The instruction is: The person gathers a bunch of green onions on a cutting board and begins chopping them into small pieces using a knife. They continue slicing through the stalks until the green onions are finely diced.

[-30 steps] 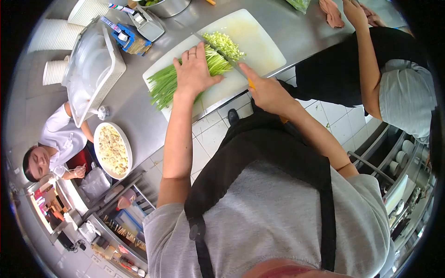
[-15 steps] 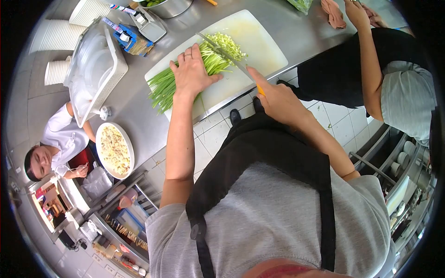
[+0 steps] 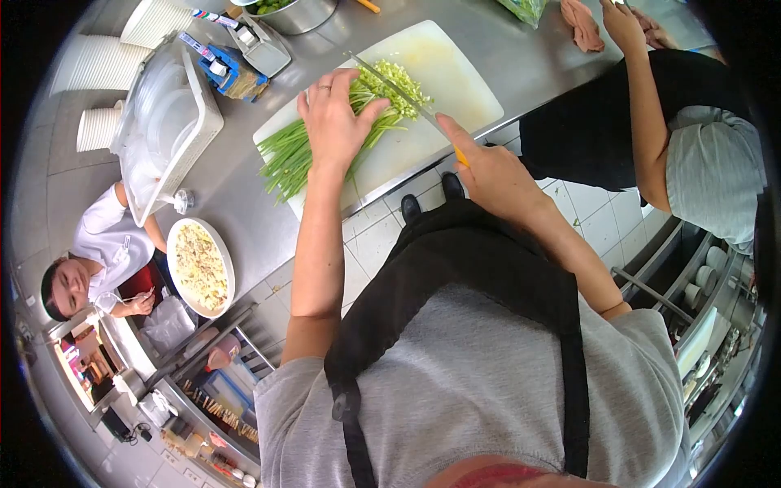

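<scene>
A white cutting board [image 3: 460, 77] lies on the steel counter, with long green stalks [image 3: 286, 154] across its left part. Finely chopped pieces [image 3: 412, 81] are heaped beside the stalks' cut ends. My left hand [image 3: 335, 122] rests over the stalks, thumb spread away from the fingers. In my right hand [image 3: 492, 175] is the yellow handle of a knife [image 3: 399, 91], index finger stretched along the top. The blade runs between the stalks and the chopped heap, its tip pointing to the far left.
A white oval dish of food [image 3: 201, 268] stands at the counter's left edge near a person [image 3: 114, 244] in white. Behind it is a white basket [image 3: 183, 159] with plastic lids. A co-worker's arm [image 3: 647, 122] is at the right, by a pinkish cloth [image 3: 582, 26].
My left hand's thumb has lifted and moved up toward the fingers, and the hand has arched. The knife has shifted slightly right and toward me since the earliest frame.
</scene>
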{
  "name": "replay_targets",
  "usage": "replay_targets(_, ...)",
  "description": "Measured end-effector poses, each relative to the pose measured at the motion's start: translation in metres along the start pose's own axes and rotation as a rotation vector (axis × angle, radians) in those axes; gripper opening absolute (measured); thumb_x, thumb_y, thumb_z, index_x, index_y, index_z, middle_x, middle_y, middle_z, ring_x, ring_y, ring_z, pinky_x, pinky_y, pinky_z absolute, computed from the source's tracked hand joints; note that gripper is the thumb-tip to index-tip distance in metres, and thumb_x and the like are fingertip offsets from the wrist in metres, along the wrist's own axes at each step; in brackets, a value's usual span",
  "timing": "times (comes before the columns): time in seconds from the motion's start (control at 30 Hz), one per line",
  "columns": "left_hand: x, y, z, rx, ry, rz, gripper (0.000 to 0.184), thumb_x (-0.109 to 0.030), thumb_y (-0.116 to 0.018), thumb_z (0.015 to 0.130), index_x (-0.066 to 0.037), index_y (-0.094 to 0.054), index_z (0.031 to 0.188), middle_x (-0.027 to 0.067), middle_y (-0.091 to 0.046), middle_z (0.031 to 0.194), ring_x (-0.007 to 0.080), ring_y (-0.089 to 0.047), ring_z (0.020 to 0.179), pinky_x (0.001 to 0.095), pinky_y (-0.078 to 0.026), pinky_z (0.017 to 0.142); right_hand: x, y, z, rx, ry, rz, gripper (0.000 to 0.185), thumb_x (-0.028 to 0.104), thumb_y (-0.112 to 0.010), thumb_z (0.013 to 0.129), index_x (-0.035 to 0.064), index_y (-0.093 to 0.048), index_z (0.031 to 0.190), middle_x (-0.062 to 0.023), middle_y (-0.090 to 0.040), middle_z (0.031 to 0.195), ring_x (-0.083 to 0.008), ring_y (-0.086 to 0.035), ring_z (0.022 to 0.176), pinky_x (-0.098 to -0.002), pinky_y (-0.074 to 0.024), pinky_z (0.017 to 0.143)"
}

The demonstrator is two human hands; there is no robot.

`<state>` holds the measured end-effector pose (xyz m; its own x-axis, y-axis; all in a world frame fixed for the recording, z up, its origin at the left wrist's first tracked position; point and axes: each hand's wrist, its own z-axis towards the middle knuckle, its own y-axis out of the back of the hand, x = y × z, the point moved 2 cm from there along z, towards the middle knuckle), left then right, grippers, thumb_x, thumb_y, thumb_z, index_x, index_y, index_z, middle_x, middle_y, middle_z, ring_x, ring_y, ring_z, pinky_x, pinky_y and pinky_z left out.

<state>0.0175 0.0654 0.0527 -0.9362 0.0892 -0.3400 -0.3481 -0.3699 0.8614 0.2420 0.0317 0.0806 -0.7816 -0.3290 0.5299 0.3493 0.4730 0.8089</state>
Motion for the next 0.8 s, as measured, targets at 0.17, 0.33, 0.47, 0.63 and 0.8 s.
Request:
replay_targets(0.17,-0.009,-0.004,0.009,-0.316,-0.181,-0.113,0.017,-0.013,-0.073,0.068,-0.011,-0.065,0.083,0.0032,-0.063,0.087,0.0239,-0.055,0.085,0.0368,-0.038,0.077,0.002,0.002,-0.004,-0.044,0.087,0.069,0.063,0.013,-0.051,0.087,0.0150,-0.023,0.143,-0.0256,-0.061,0.071,-0.0453,-0.060,0.069,-0.0539,-0.0467,0.068)
replay_targets(0.33,-0.010,0.001,0.014,-0.345,-0.198,-0.095,0.012,-0.007,-0.071,0.064,-0.012,-0.062,0.071,0.0013,-0.063,0.078,0.0227,-0.055,0.079,0.0353,-0.038,0.069,0.008,0.009,-0.007,-0.020,0.112,0.091,0.064,0.012,-0.053,0.086,0.0138,-0.023,0.143,-0.0248,-0.062,0.073,-0.0444,-0.060,0.070,-0.0531,-0.0470,0.067)
replay_targets(0.47,-0.010,0.011,0.017,-0.311,-0.196,-0.106,0.011,-0.005,-0.068,0.066,-0.011,-0.061,0.072,0.0035,-0.063,0.080,0.0247,-0.056,0.079,0.0363,-0.040,0.069,0.011,0.013,-0.007,0.006,0.119,0.092,0.064,0.012,-0.052,0.086,0.0135,-0.023,0.143,-0.0243,-0.062,0.073,-0.0442,-0.060,0.069,-0.0532,-0.0469,0.068)
replay_targets(0.63,0.002,0.027,0.012,0.109,-0.143,0.110,0.011,-0.005,-0.062,0.066,-0.009,-0.063,0.076,0.0062,-0.062,0.079,0.0267,-0.057,0.080,0.0377,-0.040,0.071,0.010,0.016,-0.009,0.008,0.103,0.078,0.062,0.011,-0.051,0.086,0.0138,-0.024,0.142,-0.0253,-0.062,0.073,-0.0449,-0.060,0.071,-0.0533,-0.0466,0.069)
replay_targets(0.8,0.013,0.020,0.002,-0.090,0.030,-0.034,0.021,-0.004,-0.057,0.070,-0.006,-0.067,0.088,0.0116,-0.063,0.094,0.0288,-0.056,0.090,0.0410,-0.041,0.081,0.004,0.017,-0.011,0.050,0.019,0.064,0.062,0.010,-0.050,0.086,0.0139,-0.025,0.142,-0.0257,-0.062,0.075,-0.0454,-0.060,0.073,-0.0539,-0.0460,0.072)
